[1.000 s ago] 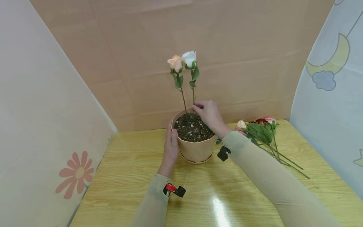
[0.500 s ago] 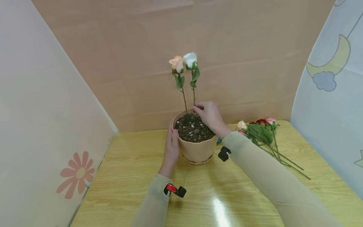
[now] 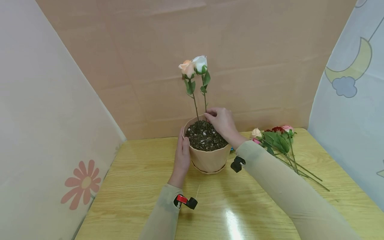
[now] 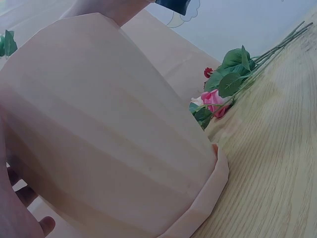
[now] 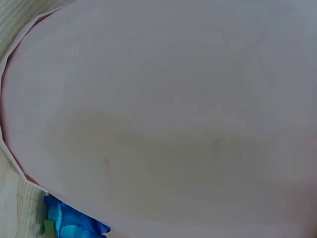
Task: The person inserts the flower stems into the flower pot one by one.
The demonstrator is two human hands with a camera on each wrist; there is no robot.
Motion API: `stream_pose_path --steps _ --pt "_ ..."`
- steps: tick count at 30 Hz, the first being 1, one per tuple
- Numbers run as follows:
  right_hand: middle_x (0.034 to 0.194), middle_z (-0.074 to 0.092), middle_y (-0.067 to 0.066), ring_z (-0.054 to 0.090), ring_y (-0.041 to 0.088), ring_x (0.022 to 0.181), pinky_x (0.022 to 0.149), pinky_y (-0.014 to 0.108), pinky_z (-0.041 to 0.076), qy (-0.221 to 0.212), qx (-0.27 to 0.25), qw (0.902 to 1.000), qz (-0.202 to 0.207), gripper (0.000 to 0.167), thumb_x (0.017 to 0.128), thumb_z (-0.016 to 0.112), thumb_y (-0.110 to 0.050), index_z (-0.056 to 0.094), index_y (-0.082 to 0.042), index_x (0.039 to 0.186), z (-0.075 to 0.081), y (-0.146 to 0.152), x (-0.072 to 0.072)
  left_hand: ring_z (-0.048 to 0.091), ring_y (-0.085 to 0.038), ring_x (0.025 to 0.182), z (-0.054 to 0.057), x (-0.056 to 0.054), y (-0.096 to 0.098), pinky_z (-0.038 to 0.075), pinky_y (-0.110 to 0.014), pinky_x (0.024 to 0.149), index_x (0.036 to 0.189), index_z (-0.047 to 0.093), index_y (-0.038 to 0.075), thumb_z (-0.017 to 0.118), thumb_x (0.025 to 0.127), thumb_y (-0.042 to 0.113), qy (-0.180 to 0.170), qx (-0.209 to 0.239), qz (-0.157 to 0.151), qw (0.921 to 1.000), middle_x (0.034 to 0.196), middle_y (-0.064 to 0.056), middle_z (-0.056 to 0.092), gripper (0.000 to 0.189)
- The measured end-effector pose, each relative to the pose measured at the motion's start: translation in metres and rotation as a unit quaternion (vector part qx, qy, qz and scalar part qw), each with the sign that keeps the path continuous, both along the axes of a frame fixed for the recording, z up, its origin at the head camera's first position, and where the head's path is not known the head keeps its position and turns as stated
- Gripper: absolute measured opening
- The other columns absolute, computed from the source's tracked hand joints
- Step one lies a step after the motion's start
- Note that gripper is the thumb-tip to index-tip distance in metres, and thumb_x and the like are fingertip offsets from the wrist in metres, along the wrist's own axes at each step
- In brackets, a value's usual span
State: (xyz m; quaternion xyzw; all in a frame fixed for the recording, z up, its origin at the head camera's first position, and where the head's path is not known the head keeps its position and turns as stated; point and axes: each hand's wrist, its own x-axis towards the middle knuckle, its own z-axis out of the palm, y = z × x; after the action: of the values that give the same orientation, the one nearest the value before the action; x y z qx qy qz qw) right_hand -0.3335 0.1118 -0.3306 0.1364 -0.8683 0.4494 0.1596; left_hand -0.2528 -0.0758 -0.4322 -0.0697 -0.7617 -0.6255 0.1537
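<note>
Two roses stand upright in a beige flower pot filled with dark soil. The peach rose is on the left and the white rose beside it, their heads touching or nearly so. My right hand pinches the white rose's stem low down, just above the soil; its fingertips partly hide the stem. My left hand rests along the pot's left side with fairly straight fingers, thumb towards me. In the left wrist view the pot wall fills most of the picture, with part of that hand at the lower left.
Several flowers with green leaves lie on the wooden table to the right, stems pointing towards me. A blue flower lies close beside the pot, mostly hidden in the head view. A saucer sits under the pot. A beige backdrop stands behind.
Both hands keep their places on the pot and the stem. The white rose's head sways slightly, now a little further left than half a second ago. The whole head view shifts slightly.
</note>
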Motion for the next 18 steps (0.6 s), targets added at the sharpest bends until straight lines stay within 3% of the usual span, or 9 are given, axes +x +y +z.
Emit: stream_pose_path --steps 18 --pt "0.104 0.083 0.009 0.078 0.024 0.089 0.089 0.047 0.062 -0.002 -0.002 0.9999 -0.012 0.029 0.107 0.078 -0.027 0.083 -0.004 0.124 -0.0015 0.0008 -0.0021 0.032 -0.033 0.162 -0.0006 -0.0003 0.0 0.026 -0.056 0.131 0.178 0.02 0.033 0.032 0.122 0.042 -0.002 -0.006 0.003 1.0 0.182 -0.003 0.023 0.058"
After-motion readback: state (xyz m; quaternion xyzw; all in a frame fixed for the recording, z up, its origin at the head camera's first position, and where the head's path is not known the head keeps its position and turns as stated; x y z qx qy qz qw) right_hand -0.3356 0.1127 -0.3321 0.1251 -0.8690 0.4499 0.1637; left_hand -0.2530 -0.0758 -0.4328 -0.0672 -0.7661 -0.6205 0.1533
